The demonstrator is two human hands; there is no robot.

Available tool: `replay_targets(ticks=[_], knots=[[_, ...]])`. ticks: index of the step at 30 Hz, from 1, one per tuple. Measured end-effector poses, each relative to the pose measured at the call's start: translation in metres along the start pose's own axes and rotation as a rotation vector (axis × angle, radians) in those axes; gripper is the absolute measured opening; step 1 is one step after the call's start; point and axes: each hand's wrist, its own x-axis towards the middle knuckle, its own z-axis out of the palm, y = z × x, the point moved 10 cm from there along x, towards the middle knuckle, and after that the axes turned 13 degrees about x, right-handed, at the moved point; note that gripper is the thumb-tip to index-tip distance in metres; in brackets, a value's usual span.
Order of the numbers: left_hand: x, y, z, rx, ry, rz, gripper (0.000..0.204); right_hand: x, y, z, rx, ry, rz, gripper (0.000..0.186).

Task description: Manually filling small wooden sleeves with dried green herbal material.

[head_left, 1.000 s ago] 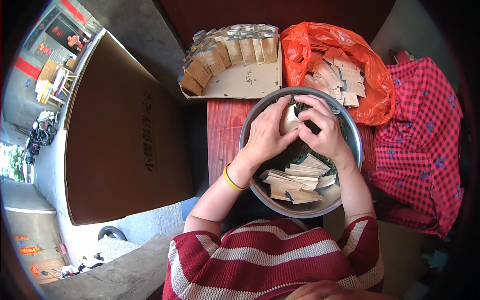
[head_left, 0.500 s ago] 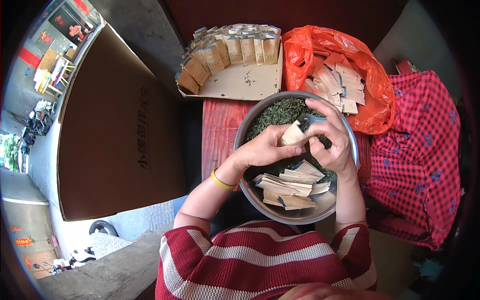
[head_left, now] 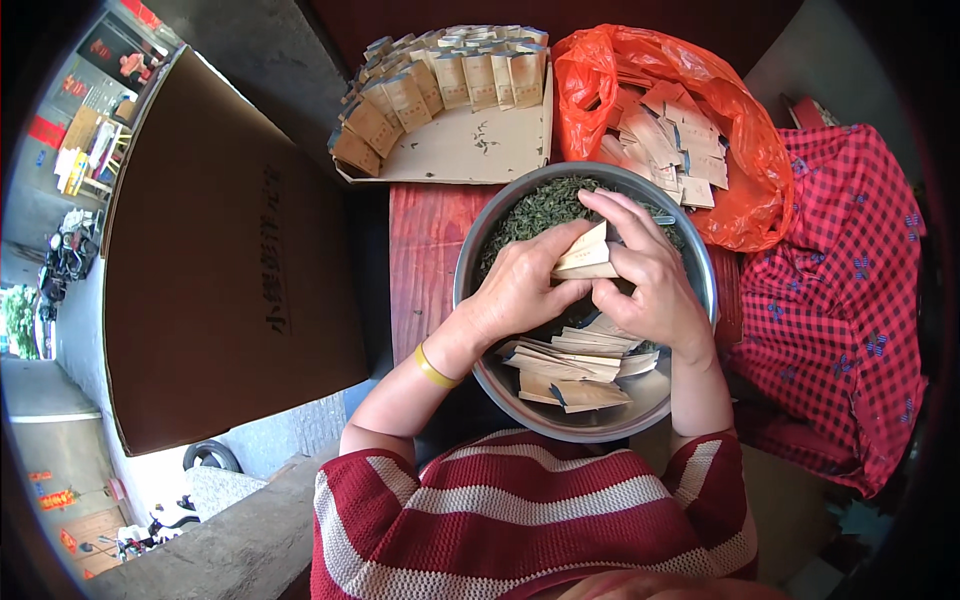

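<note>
A small cream-brown paper packet (head_left: 586,260) is gripped between both my hands over a steel bowl (head_left: 655,392). My left hand (head_left: 525,275) pinches its left side with thumb and fingers. My right hand (head_left: 650,275) is closed on its right side, near the top. Dark green dried leaves (head_left: 545,210) fill the far part of the bowl. A fanned pile of flat paper packets (head_left: 570,365) lies in the near part. Beyond my right fingers, a grey piece like a scoop's end (head_left: 662,219) shows at the leaves; the remainder is hidden.
Rows of upright filled packets (head_left: 480,80) stand in a shallow cardboard tray (head_left: 450,160) at the back. A red plastic bag (head_left: 765,190) of flat packets is right of it. A big cardboard box (head_left: 200,270) stands left, a checked cloth (head_left: 830,310) right, around a red table (head_left: 425,240).
The grey scoop-like tool has left the packet's mouth and now shows behind my right hand. Both my hands have come together on the packet, and its top looks folded narrower.
</note>
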Motion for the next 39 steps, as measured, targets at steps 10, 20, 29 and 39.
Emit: replay_targets(ticks=[10,20,29,39], knots=[[0.0,0.009,-0.008,0.183,0.104,0.119,0.053,-0.004,-0.003,-0.005,-0.225,0.07,0.019,0.022],[0.0,0.014,-0.007,0.401,0.175,0.171,0.048,-0.002,0.008,0.015,-0.049,-0.053,0.043,0.031],[-0.001,0.015,-0.007,0.312,0.181,0.189,0.039,-0.003,0.001,0.002,-0.055,0.036,0.022,0.018],[0.003,-0.01,-0.008,-0.045,0.173,-0.012,0.027,-0.006,0.017,-0.019,0.303,0.21,0.049,0.03]])
